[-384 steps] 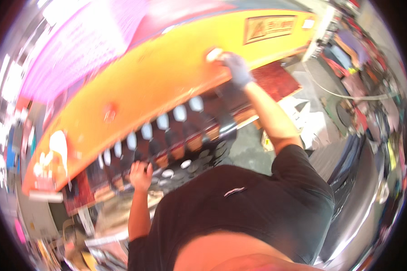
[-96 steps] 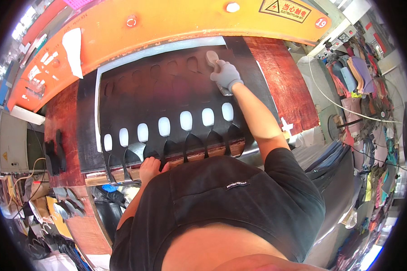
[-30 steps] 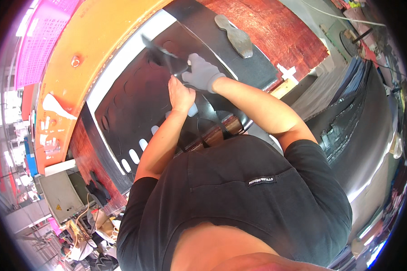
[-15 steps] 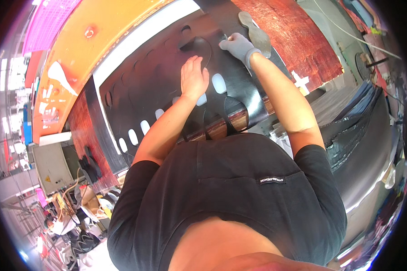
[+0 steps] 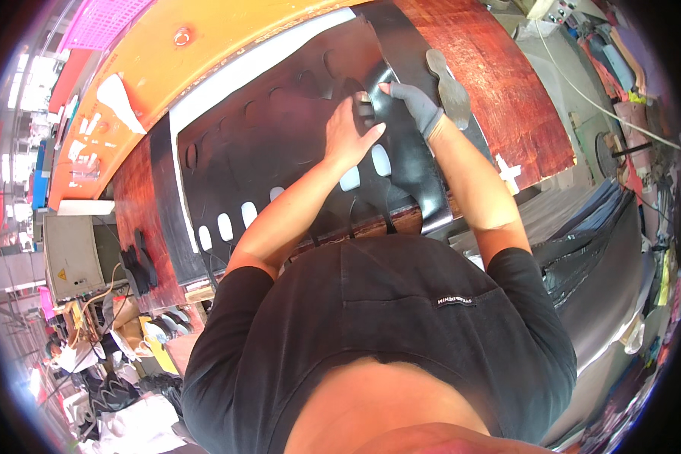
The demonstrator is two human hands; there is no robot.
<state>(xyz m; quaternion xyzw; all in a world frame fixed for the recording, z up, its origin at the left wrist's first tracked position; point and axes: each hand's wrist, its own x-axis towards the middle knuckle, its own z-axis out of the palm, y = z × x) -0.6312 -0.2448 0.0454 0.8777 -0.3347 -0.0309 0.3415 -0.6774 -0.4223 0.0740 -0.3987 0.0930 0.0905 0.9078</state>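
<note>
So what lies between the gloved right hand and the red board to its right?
A grey sole-shaped piece lies between the right hand and the red board, as the head view shows.

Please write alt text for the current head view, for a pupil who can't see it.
A person's bare left hand and grey-gloved right hand are close together over a black sheet with pale oval patches. A grey sole-shaped piece lies to their right; an orange beam spans the upper left.
</note>
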